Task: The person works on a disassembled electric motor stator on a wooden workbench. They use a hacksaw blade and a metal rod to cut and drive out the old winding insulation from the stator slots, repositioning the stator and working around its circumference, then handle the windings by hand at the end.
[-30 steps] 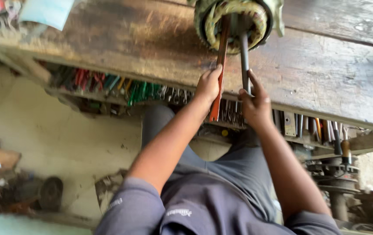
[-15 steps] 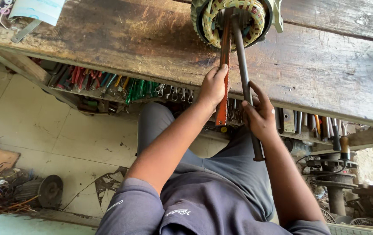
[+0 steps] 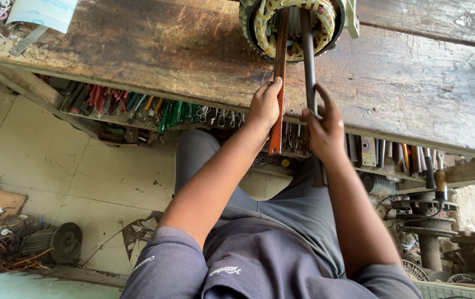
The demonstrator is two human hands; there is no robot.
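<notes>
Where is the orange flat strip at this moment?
Head view, centre: the orange strip is gripped by the left hand, running up into the motor stator, beside the grey rod.

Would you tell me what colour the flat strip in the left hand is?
The strip is orange-red, seen in the head view.
</notes>
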